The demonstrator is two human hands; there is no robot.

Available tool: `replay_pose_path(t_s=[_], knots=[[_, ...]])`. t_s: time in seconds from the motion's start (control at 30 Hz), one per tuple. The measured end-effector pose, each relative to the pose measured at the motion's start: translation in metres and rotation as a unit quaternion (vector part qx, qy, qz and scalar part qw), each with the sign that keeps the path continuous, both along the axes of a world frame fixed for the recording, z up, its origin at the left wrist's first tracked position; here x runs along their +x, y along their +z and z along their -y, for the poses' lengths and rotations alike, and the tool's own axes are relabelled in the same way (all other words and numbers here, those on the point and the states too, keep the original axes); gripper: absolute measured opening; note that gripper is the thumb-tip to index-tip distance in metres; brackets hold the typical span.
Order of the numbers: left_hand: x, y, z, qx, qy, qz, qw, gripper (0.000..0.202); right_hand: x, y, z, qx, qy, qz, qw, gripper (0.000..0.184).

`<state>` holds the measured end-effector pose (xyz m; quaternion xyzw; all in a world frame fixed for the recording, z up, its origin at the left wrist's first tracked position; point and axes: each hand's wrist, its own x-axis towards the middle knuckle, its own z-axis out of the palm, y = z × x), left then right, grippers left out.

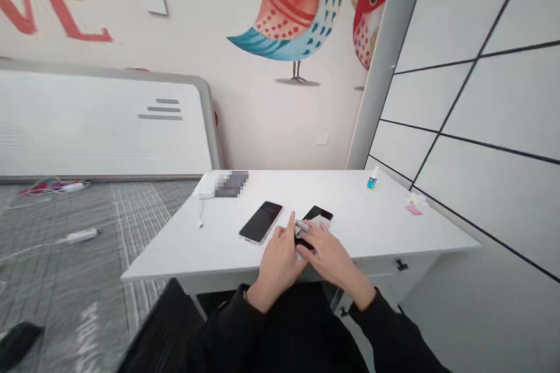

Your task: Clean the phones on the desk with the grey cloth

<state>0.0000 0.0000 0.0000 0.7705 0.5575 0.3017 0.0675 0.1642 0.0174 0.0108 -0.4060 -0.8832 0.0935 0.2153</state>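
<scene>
In the head view, a dark-screened phone (322, 211) is between my two hands, its far end showing beyond my fingers. My left hand (281, 259) is closed at the phone's near left side, with the index finger pointing up. My right hand (327, 253) bends over the phone from the right, its fingers on a crumpled white tissue (324, 221). A small greyish piece (301, 225) shows by the fingertips; its kind is unclear. Much of the phone's near part is hidden. Another phone (261, 222) lies flat, screen up, left of my left hand.
On the white table (210, 253), a white power strip (205, 186) and a blurred dark item (231, 184) lie at the back left. At the right are a small blue-labelled bottle (372, 179) and a pink slip (413, 210) with white tissue. White panels border the right side.
</scene>
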Motion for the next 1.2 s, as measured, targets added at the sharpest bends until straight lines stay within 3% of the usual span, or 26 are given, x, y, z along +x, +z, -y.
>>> replay_pose_path(t_s=[0.13,0.27,0.4,0.5,0.57,0.63,0.73,0.83,0.93,1.07,1.2], knots=[[0.001,-0.001,0.004,0.042,-0.017,0.014,0.999,0.09,0.029,-0.001,-0.006,-0.006,-0.016,0.014,1.0,0.049],[-0.002,-0.001,0.003,0.043,-0.023,0.03,0.998,0.097,0.036,-0.001,-0.022,0.023,-0.125,0.032,0.991,0.054],[-0.007,-0.004,0.002,0.026,-0.034,0.056,0.998,0.098,0.019,0.001,-0.005,0.01,-0.037,0.026,0.999,0.061],[-0.009,-0.005,0.003,0.031,-0.044,0.054,0.997,0.094,0.024,0.001,0.012,-0.023,0.038,0.009,0.999,0.056],[-0.008,-0.004,0.004,0.031,-0.044,0.048,0.997,0.094,0.038,0.0,0.01,-0.039,0.023,0.007,0.999,0.053],[-0.007,-0.001,0.004,0.023,-0.046,0.043,0.998,0.096,0.05,0.001,-0.003,-0.036,-0.034,0.015,0.999,0.053],[-0.005,0.001,0.004,0.011,-0.048,0.044,0.998,0.097,0.043,0.002,-0.02,0.002,-0.097,0.035,0.995,0.055],[-0.006,-0.001,0.003,0.011,-0.048,0.051,0.997,0.094,0.015,0.004,-0.014,0.013,-0.05,0.04,0.998,0.06],[-0.008,-0.004,0.003,0.017,-0.051,0.057,0.997,0.092,0.003,0.004,0.011,-0.011,0.014,0.026,1.0,0.062],[-0.008,-0.002,0.004,0.027,-0.063,0.058,0.996,0.093,0.034,-0.001,0.024,-0.031,0.002,0.028,0.999,0.062],[-0.008,0.001,0.004,0.018,-0.07,0.049,0.996,0.097,0.053,-0.003,-0.003,-0.008,-0.09,0.045,0.995,0.058]])
